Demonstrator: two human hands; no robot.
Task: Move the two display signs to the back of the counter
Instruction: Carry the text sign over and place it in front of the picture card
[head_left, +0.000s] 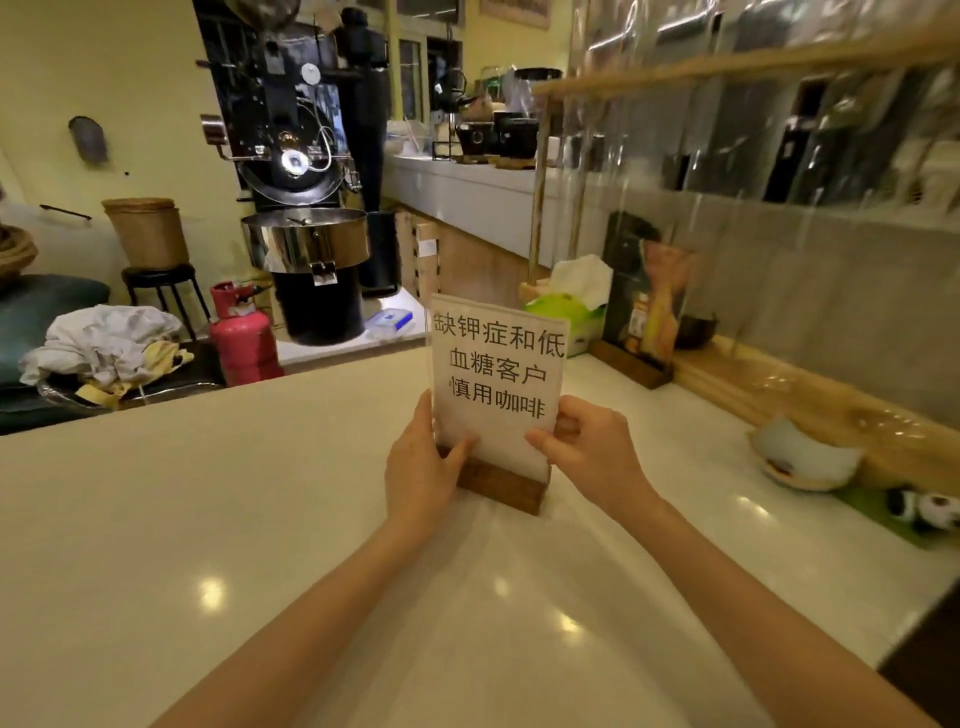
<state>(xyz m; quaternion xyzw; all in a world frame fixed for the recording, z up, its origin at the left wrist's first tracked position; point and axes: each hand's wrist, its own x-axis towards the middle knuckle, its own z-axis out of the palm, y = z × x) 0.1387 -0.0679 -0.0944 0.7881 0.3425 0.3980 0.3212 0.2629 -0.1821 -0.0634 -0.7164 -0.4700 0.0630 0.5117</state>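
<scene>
A white display sign (496, 374) with black Chinese text stands upright in a dark wooden base (501, 484) at the middle of the pale counter (208, 493). My left hand (421, 467) grips its lower left edge and my right hand (592, 452) grips its lower right edge. I cannot tell whether the base touches the counter. A second sign (649, 291), dark with a colourful picture, stands in its own wooden base (631, 370) farther back on the right, against the wall side of the counter.
A green tissue box (566, 314) sits beside the second sign. A cat-shaped dish (802, 457) and a panda figure (924, 512) on a green mat lie along the right edge. A wooden ledge (810, 395) borders the counter. A coffee roaster (304, 208) and red cylinder (244, 332) stand beyond the far edge.
</scene>
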